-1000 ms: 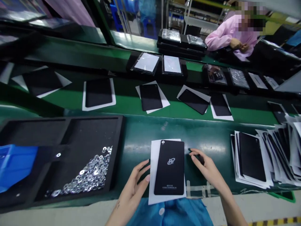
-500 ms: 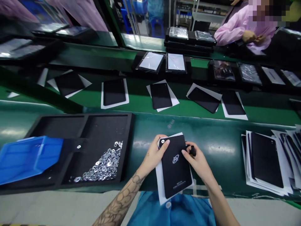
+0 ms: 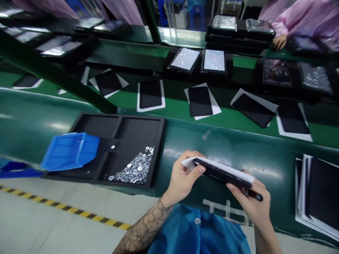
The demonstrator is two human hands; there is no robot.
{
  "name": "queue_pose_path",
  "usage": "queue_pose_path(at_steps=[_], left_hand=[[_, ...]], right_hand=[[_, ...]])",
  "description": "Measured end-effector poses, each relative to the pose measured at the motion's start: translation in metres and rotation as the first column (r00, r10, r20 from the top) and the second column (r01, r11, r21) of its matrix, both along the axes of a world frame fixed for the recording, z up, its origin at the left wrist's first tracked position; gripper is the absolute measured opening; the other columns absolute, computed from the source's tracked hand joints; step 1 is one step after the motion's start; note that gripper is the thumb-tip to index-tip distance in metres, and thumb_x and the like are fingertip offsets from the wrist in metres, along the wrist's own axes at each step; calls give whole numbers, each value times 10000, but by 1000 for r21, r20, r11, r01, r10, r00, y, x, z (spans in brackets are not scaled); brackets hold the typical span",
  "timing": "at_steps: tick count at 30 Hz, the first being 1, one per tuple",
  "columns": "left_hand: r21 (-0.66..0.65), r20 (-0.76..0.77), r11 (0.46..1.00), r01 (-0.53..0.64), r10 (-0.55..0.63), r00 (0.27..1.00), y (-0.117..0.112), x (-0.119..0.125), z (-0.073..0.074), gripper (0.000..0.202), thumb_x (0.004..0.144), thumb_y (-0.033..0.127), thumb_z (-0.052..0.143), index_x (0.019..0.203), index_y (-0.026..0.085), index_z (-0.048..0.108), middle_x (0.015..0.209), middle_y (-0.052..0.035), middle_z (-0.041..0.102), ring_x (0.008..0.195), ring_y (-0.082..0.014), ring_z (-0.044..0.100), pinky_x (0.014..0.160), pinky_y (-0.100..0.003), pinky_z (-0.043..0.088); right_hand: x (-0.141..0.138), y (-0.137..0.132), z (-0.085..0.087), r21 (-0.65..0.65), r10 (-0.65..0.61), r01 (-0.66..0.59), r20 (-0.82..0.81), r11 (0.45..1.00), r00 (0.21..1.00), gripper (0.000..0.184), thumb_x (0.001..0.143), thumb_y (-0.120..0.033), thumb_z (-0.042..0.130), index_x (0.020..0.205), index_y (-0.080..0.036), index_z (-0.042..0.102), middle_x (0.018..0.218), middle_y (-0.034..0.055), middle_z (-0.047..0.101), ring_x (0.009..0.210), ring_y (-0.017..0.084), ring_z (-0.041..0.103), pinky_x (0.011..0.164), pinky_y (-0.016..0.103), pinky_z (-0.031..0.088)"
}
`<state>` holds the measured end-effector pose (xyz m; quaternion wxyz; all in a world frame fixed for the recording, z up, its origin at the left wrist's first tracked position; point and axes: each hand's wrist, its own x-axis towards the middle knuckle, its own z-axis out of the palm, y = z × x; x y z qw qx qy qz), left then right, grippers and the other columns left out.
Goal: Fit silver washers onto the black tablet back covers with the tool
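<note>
Between my two hands is a black tablet back cover (image 3: 215, 173), tipped nearly edge-on, with a white sheet (image 3: 235, 172) against its far side. My left hand (image 3: 182, 178) is closed on the left end, thumb on the cover's near face. At the other end my right hand (image 3: 255, 206) grips cover and sheet, its thumb on the lower edge. A dark pen-like tool (image 3: 256, 195) is also tucked in my right hand; its exact kind is unclear. The cover's printed face is turned out of sight.
To the left lies a black compartment tray (image 3: 159, 141) with many small metal rings (image 3: 137, 169) and a blue bin (image 3: 66, 151). Stacked covers and sheets (image 3: 323, 190) stand right. More covers (image 3: 200, 101) line the green belt ahead. A co-worker's hand (image 3: 280, 41) is beyond.
The tablet cover has gone from facing me to nearly edge-on, and my right hand has shifted to its right end. The view has swung left. The co-worker's hands have moved.
</note>
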<state>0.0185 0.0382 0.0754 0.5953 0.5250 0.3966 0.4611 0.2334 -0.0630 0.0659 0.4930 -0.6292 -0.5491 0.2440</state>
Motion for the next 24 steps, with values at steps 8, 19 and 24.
queue_pose_path(at_steps=[8, 19, 24], left_hand=[[-94, 137, 991, 98, -84, 987, 3, -10, -22, 555, 989, 736, 667, 1121, 197, 680, 1078, -109, 741, 910, -221, 694, 810, -358, 584], [-354, 150, 933, -61, 121, 981, 18, 8, -15, 471, 955, 588, 794, 1220, 205, 723, 1137, -74, 810, 1090, -268, 780, 974, -380, 633], [-555, 81, 804, -213, 307, 948, 74, 1, -27, 519, 821, 475, 922, 1216, 185, 750, 1027, -63, 833, 974, -264, 808, 925, -371, 663]], right_hand=[[-8, -2, 20, 111, 12, -21, 85, 994, 996, 401, 866, -178, 862, 666, -237, 520, 595, -38, 448, 506, 136, 412, 472, 315, 306], [1, 26, 9, -210, 40, -90, -233, 973, 972, 386, 960, -475, 778, 713, -209, 645, 608, -34, 469, 561, 122, 435, 542, 277, 367], [89, 85, -1, -318, -39, -55, -281, 947, 959, 426, 948, -609, 752, 1073, -205, 809, 759, 8, 617, 563, 103, 424, 488, 254, 325]])
